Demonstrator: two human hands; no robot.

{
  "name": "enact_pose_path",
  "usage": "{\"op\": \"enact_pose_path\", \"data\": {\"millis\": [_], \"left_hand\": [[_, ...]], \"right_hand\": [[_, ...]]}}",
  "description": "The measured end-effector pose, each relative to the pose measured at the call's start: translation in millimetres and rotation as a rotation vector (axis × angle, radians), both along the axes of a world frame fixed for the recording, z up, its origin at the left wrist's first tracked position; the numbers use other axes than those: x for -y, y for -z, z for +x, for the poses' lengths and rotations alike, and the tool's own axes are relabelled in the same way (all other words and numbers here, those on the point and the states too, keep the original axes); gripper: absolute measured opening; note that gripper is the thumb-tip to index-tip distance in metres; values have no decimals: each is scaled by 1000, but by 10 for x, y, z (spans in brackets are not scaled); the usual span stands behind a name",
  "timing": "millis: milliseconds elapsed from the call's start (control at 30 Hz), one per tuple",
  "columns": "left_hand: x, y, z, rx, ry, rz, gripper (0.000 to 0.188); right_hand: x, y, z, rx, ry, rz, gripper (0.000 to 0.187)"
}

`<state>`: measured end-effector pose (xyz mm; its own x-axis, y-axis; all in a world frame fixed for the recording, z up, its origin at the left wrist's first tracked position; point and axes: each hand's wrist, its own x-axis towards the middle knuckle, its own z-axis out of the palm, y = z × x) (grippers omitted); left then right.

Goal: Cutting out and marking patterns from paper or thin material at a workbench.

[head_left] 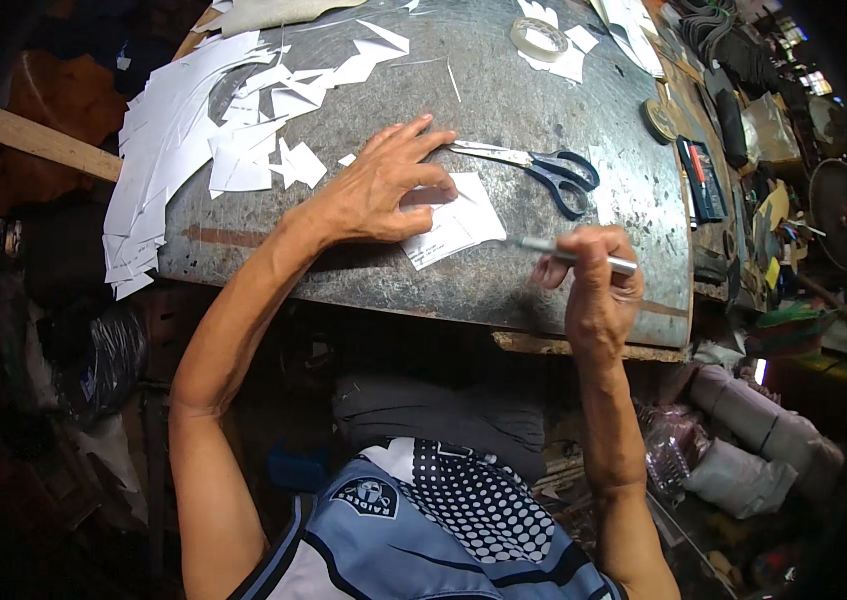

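Note:
My left hand (pixel 390 187) rests on the metal-topped table over a small white paper piece (pixel 458 225). Its fingers are apart, with the index finger and thumb curved against the paper. In my right hand (pixel 598 280) is a slim silver pen-like tool (pixel 623 265), held between thumb and fingers. The tool's front end is blurred and points left toward the paper's right edge, a little apart from it. Just beyond the paper lie scissors (pixel 565 180) with dark blue handles, their blades pointing at my left fingertips.
Overlapping white paper sheets (pixel 158 150) and cut scraps (pixel 293 100) spread over the table's left side. A roll of clear tape (pixel 540 40) lies at the back. Along the right edge sit another tape roll (pixel 659 120) and a dark blue tray (pixel 708 195) holding a red item.

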<state>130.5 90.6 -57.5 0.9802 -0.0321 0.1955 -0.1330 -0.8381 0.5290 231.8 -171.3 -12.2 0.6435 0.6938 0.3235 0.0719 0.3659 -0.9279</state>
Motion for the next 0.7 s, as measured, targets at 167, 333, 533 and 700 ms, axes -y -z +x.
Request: {"op": "enact_pose_path", "data": {"millis": [167, 333, 533, 700], "left_hand": [[10, 8, -82, 9, -25, -23, 33], [53, -26, -81, 55, -18, -2, 39], [63, -30, -101, 53, -26, 24, 46], [67, -30, -85, 57, -30, 25, 44]], "right_hand": [[-83, -60, 45, 272, 35, -210, 26], [-64, -66, 42, 76, 138, -239, 23], [-169, -7, 5, 99, 82, -194, 14], [-295, 34, -45, 204, 63, -315, 14]]}}
